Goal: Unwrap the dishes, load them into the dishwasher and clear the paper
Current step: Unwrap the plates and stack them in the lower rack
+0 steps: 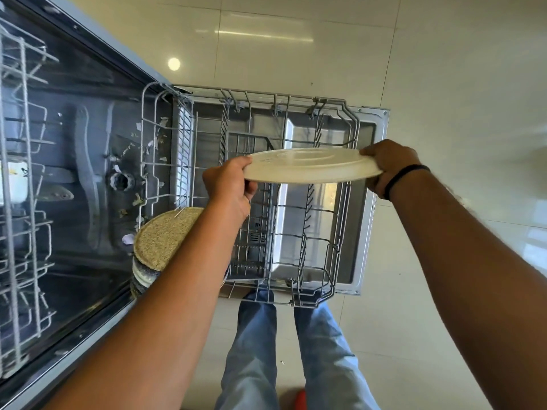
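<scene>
A cream plate (pixel 310 166) hangs almost flat above the pulled-out lower rack (pixel 296 202) of the open dishwasher. My left hand (pixel 229 186) grips its left rim and my right hand (pixel 387 165) grips its right rim. A speckled tan plate (pixel 161 236) leans in the rack's near left corner on top of other plates (pixel 142 275), partly hidden by my left forearm. No wrapping paper is on the held plate.
The dishwasher door (pixel 371 202) lies open flat on the pale tiled floor. Inside the tub (pixel 88 173) lie small paper scraps around the drain. The upper rack (pixel 20 173) sits at far left. My legs in jeans stand in front of the rack. A red object (pixel 300 399) shows at the bottom.
</scene>
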A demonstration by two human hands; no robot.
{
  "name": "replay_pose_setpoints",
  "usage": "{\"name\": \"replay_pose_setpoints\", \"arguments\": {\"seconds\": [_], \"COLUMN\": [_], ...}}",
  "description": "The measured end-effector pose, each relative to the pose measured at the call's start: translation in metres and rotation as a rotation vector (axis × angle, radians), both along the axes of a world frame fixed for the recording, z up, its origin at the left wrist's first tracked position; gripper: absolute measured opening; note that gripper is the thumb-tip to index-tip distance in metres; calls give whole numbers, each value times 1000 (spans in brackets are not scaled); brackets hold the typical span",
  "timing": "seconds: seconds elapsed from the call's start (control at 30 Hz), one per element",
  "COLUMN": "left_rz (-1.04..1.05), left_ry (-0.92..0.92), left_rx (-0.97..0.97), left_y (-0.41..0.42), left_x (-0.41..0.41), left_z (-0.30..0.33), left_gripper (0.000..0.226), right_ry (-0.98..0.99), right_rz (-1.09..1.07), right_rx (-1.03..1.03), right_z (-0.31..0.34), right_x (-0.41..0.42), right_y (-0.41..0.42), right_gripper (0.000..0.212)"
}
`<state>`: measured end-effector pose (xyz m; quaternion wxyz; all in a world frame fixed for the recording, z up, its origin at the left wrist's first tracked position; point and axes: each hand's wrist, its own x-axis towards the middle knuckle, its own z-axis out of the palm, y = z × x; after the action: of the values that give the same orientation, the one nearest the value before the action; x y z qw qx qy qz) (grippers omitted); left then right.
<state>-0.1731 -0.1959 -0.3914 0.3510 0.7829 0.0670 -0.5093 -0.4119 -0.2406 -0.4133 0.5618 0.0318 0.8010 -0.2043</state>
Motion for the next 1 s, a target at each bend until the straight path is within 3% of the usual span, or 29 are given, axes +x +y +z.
{"name": "replay_pose_setpoints", "arguments": {"seconds": [0.23, 0.3, 0.43, 0.63, 0.87, 1.0], "left_rz": [19, 39, 64, 46, -60, -79], "left_ry": [99, 129, 142, 180, 102, 109], "left_rx": [21, 15, 34, 58, -59, -121], "left_y": [-15, -24, -42, -46, -47, -60], "left_x": [17, 18, 21, 23, 0, -6], "left_z": [-4, -4, -9, -6, 24, 31], "left_gripper": [10, 8, 16, 16, 11, 10], "right_ry": [-48, -55, -77, -167, -196, -210], "right_rz": [-82, -39, 78, 53, -115, -209], "right_rx": [-25, -64, -118, -137, -188, -224], "right_z": [0, 3, 11, 15, 17, 20], "right_x": [13, 14, 23, 26, -2, -9], "right_y": [-7, -10, -14, -12, 3, 8], "right_gripper": [17, 21, 8, 20, 22, 36]}}
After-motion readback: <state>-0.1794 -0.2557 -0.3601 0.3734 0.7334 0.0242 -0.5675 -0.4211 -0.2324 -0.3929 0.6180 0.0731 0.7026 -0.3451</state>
